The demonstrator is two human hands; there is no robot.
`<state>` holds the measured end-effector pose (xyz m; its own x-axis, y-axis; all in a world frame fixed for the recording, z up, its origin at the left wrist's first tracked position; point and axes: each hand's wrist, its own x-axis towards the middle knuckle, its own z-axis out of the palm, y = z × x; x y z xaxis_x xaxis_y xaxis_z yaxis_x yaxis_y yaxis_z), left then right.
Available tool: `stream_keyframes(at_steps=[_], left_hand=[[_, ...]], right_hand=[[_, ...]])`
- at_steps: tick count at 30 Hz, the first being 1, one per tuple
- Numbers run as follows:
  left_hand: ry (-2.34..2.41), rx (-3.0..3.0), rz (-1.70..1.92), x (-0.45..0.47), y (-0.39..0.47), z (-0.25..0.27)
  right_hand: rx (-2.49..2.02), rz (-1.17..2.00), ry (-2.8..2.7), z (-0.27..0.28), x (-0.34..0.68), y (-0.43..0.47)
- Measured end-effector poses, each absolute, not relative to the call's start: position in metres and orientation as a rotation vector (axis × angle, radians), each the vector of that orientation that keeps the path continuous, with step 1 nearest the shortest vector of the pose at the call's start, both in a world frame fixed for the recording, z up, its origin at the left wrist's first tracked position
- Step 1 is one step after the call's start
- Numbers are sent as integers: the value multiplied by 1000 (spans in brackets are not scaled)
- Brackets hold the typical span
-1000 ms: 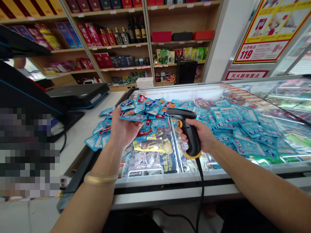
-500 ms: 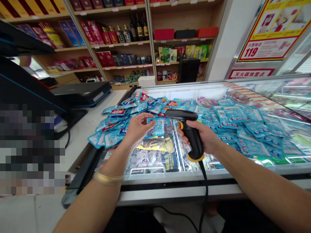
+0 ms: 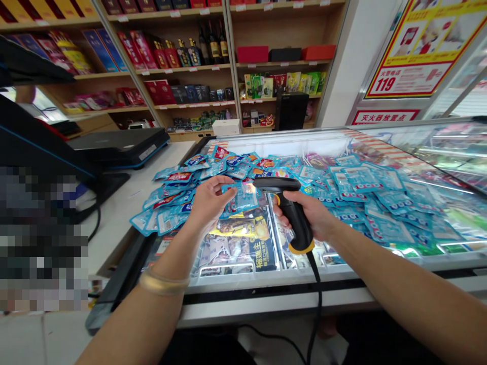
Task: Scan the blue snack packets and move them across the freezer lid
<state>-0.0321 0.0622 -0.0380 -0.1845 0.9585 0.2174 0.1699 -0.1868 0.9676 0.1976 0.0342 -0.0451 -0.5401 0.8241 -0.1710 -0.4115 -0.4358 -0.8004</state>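
Note:
My left hand (image 3: 209, 203) pinches a small blue snack packet (image 3: 245, 196) by its left edge, with its printed back turned up. In my right hand (image 3: 310, 213) is a black and yellow barcode scanner (image 3: 294, 218), gripped by the handle, its head pointing left just above the packet. The scanner's cable (image 3: 314, 268) hangs down from the handle. Around my left hand lies a heap of similar blue packets (image 3: 171, 197), some with red or dark blue labels. More blue packets (image 3: 395, 203) are spread on the right.
The packets lie on the glass top of a freezer (image 3: 236, 309) holding packaged goods. A scale (image 3: 122, 144) stands on the white counter at left, beside a dark monitor-like device (image 3: 38, 142). Shelves (image 3: 190, 71) with boxes and bottles line the back.
The view has shifted slightly. The scanner head and the packet in my left hand have come closer together, and a bright spot now shows on the packet.

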Motion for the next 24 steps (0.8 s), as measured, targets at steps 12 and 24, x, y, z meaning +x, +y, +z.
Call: stream_keyframes(at_steps=[12,24], left_hand=[[1233,1049,1361,4,58,-8],[1058,1298,1287,195,102,-6]], right_hand=[[-648,1848,-763,-19,224,38],[-751,1391,-649,-8,385,32]])
